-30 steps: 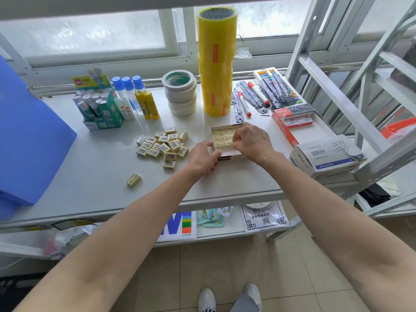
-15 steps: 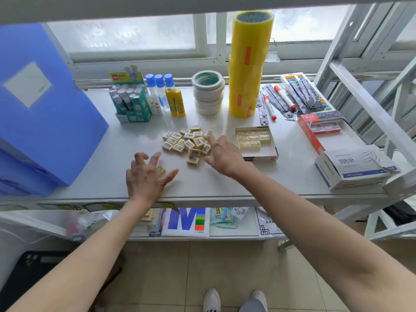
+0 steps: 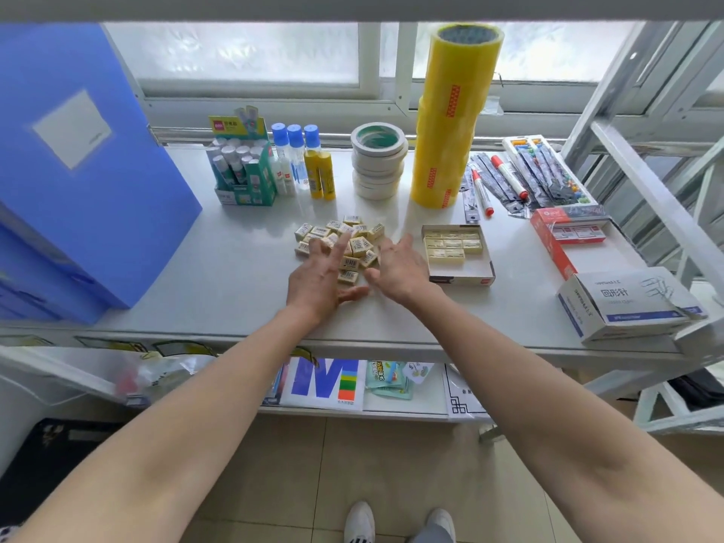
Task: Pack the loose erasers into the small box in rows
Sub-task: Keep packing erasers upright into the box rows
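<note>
- Left hand (image 3: 317, 278): fingers spread, palm down, over the near-left edge of the loose erasers (image 3: 341, 239). Nothing pinched in it as far as visible; grip slack. Whether the fingertips touch the erasers under them can't be told.
- Loose erasers: cluster on the white table (image 3: 235, 276), between the two hands and beyond them, lying at mixed angles, long axes not aligned. One eraser sits at the near edge right between the two thumbs.
- Right hand (image 3: 397, 268): also spread and holding nothing, at the near-right edge of the cluster, thumb pointing in toward the left hand.
- Small box (image 3: 460, 274): just right of the right hand, clear of the pile. Far part filled with erasers in rows, long axes running left-right; near part bare.
- Key relation: pile lies left of the box, and the right hand sits between them, so it looks like the nearer hand for the carry. Judgement: picked erasers need turning to left-right before dropping into the near gap.
</note>
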The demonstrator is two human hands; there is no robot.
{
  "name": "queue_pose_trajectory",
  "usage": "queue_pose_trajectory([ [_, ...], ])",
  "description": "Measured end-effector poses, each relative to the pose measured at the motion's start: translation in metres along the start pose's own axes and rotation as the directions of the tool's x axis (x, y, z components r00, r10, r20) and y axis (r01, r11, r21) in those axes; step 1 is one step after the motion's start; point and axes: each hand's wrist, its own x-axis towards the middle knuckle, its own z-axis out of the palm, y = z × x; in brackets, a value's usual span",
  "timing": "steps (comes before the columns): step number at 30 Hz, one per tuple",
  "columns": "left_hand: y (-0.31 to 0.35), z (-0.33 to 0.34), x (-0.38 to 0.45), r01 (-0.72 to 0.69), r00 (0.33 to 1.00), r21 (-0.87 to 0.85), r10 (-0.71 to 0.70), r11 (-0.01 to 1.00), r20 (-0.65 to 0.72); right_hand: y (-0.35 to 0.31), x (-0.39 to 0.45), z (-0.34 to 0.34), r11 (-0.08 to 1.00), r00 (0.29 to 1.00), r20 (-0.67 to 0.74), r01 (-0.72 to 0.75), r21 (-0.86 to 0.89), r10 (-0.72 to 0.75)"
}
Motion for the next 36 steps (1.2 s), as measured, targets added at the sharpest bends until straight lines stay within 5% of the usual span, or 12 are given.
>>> queue_pose_trajectory([
  [6, 0.007, 0.003, 0.017, 0.032, 0.997, 0.059, -0.036, 0.998, 0.074, -0.002, 0.004, 0.002, 0.993, 0.998, 0.054, 0.014, 0.118, -0.020],
  [18, 0.007, 0.012, 0.005, -0.110, 0.986, 0.000, 0.110, 0.994, -0.124, 0.003, 0.008, 0.002, 0.960, 0.997, 0.030, 0.063, 0.272, -0.074],
  [30, 0.022, 0.007, 0.011, 0.011, 0.995, 0.070, -0.004, 0.998, -0.095, -0.002, 0.012, 0.001, 0.958, 0.997, 0.038, 0.049, 0.281, -0.062],
  [36, 0.010, 0.012, 0.013, -0.003, 0.997, -0.035, 0.000, 0.999, -0.075, 0.000, 0.012, 0.002, 0.942, 0.999, 0.022, 0.033, 0.334, -0.043],
])
